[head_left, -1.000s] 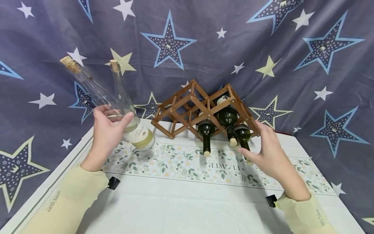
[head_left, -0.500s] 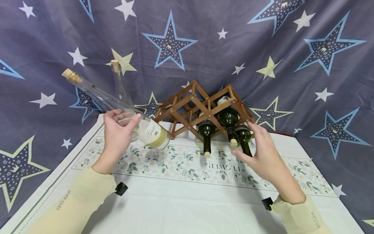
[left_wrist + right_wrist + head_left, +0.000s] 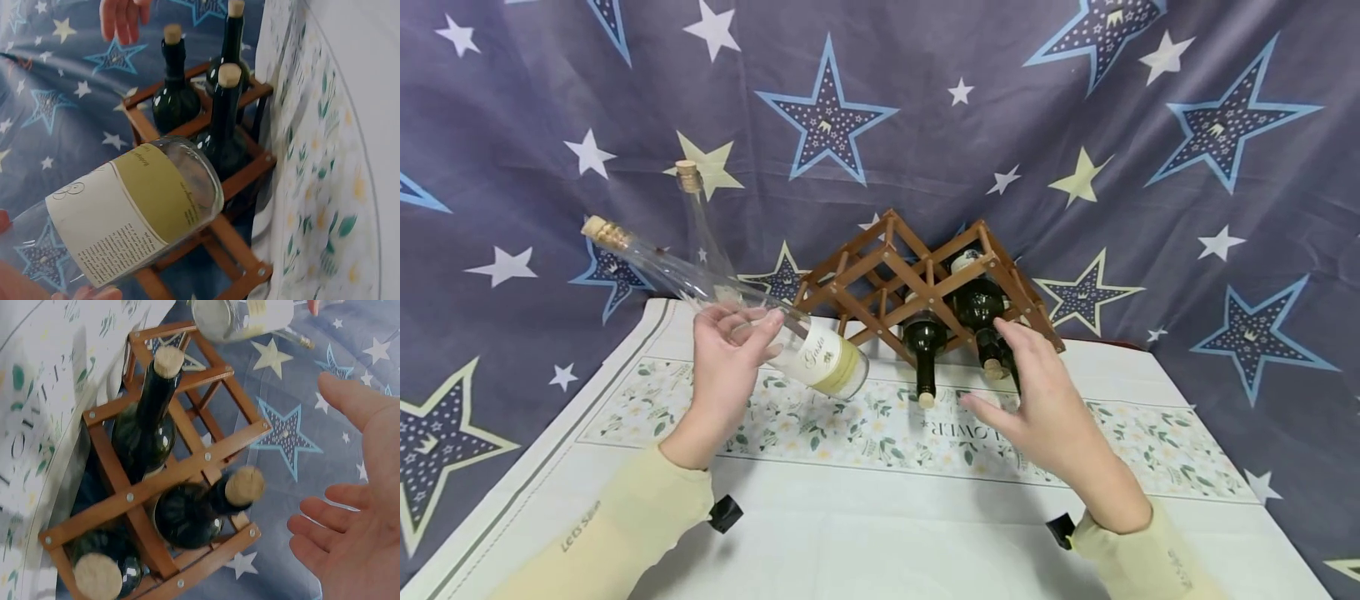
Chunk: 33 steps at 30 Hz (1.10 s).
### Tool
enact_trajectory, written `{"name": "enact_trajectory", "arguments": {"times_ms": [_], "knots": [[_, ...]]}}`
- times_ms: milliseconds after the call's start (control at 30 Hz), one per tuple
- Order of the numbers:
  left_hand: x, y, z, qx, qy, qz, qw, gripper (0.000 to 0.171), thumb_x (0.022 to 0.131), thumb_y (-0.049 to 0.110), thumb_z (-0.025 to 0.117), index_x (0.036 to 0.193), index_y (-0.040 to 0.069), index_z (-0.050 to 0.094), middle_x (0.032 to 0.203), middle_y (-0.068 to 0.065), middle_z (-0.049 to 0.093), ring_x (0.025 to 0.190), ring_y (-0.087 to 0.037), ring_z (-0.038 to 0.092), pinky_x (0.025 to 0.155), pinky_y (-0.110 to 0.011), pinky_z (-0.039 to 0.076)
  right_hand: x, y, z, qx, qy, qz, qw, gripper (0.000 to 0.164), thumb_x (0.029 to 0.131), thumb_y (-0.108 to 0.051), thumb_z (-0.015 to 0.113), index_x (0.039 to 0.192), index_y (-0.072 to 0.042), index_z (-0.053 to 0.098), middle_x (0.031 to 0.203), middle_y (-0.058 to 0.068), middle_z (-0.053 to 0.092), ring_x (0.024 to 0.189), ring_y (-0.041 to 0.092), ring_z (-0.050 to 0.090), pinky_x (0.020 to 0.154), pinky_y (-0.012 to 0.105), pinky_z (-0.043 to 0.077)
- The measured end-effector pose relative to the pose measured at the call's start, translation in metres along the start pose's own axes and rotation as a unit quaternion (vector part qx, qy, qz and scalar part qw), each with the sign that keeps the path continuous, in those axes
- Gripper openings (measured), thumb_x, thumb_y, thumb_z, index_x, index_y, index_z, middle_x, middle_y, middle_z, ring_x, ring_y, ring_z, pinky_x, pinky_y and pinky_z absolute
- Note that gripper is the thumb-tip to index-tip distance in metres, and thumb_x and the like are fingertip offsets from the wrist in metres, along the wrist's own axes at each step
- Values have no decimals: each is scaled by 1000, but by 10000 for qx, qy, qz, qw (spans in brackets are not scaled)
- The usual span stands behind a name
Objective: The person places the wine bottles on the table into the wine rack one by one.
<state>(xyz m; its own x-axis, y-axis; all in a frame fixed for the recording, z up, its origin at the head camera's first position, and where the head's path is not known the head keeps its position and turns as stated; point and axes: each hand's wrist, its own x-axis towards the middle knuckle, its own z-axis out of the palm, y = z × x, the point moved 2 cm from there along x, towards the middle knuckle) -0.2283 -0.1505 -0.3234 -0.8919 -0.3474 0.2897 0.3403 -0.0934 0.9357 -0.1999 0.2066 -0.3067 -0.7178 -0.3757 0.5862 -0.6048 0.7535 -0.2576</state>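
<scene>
My left hand (image 3: 727,367) grips a clear glass bottle (image 3: 820,360) round its body. This bottle is tilted, its cork (image 3: 604,232) up to the left and its labelled base toward the wooden wine rack (image 3: 887,258). In the left wrist view the white and olive label (image 3: 125,212) faces the camera. My right hand (image 3: 1045,408) is spread with nothing in it, in front of the rack's right side. Three dark green bottles lie in the rack, necks outward: one low in the middle (image 3: 925,337), one higher (image 3: 187,515), and one low at the right (image 3: 106,556), mostly behind my hand in the head view.
A second clear corked bottle (image 3: 703,233) stands behind the held one at the left. A floral runner (image 3: 865,433) crosses the white table (image 3: 880,533). A star-patterned curtain (image 3: 910,50) hangs close behind the rack.
My left hand has moved right with the clear bottle, tipping it flatter and bringing its base nearer the rack. My right hand has shifted left, away from the rack's right edge.
</scene>
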Motion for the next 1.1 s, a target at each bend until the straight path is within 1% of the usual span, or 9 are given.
{"name": "enact_trajectory", "arguments": {"times_ms": [133, 233, 400, 500, 600, 733, 933, 1100], "knots": [[-7, -2, 6, -493, -58, -101, 9987, 61, 91, 14, 73, 131, 1, 28, 118, -14, 55, 100, -20, 64, 83, -41, 56, 0, -10, 9, -51, -78, -227, 9997, 96, 84, -55, 72, 158, -13, 28, 153, 9, 38, 139, 28, 35, 110, 48, 33], [-12, -3, 10, -654, -129, -148, 9977, 57, 91, 11, 71, 128, 3, 29, 118, -15, 55, 99, -21, 66, 84, -43, 55, 0, -17, 16, -58, -157, -311, 9994, 95, 85, -54, 71, 158, -12, 28, 154, 8, 37, 140, 26, 35, 111, 47, 32], [-20, -6, 15, -791, -247, -289, 9961, 54, 92, 10, 71, 127, 5, 30, 120, -15, 54, 100, -18, 66, 87, -45, 54, 1, -26, 25, -9, -154, -580, 9982, 96, 84, -51, 75, 158, -10, 29, 154, 10, 37, 140, 26, 35, 112, 45, 31], [-22, -9, 18, -1006, -289, -407, 9937, 53, 92, 10, 71, 126, 7, 30, 121, -15, 53, 102, -21, 65, 88, -48, 53, 3, -31, 30, -10, -121, -728, 9973, 97, 83, -50, 76, 157, -8, 29, 153, 12, 38, 139, 28, 36, 112, 46, 30], [-25, -12, 21, -1261, -329, -509, 9902, 52, 92, 11, 70, 125, 10, 30, 121, -15, 52, 103, -24, 65, 89, -50, 52, 5, -35, 37, -34, -181, -760, 9969, 98, 83, -52, 75, 157, -8, 29, 153, 12, 38, 139, 28, 37, 112, 46, 31], [-28, -13, 24, -1538, -389, -583, 9856, 50, 93, 12, 69, 124, 8, 31, 118, -13, 54, 101, -24, 67, 90, -53, 51, 9, -41, 49, -34, -335, -809, 9962, 100, 83, -54, 74, 159, -9, 26, 153, 12, 37, 139, 27, 37, 112, 45, 31], [-32, -15, 29, -1753, -489, -700, 9808, 45, 94, 13, 69, 121, 7, 34, 111, -9, 58, 107, -31, 65, 89, -54, 51, 14, -48, 65, -148, -403, -950, 9946, 100, 83, -53, 74, 158, -7, 27, 152, 14, 39, 139, 26, 37, 112, 44, 31], [-34, -17, 32, -1815, -599, -775, 9785, 47, 93, 16, 71, 122, 6, 35, 109, -8, 60, 107, -29, 64, 90, -55, 50, 17, -49, 74, -88, -414, -947, 9946, 101, 81, -51, 77, 156, -5, 29, 149, 13, 41, 137, 26, 38, 112, 44, 32]]}}
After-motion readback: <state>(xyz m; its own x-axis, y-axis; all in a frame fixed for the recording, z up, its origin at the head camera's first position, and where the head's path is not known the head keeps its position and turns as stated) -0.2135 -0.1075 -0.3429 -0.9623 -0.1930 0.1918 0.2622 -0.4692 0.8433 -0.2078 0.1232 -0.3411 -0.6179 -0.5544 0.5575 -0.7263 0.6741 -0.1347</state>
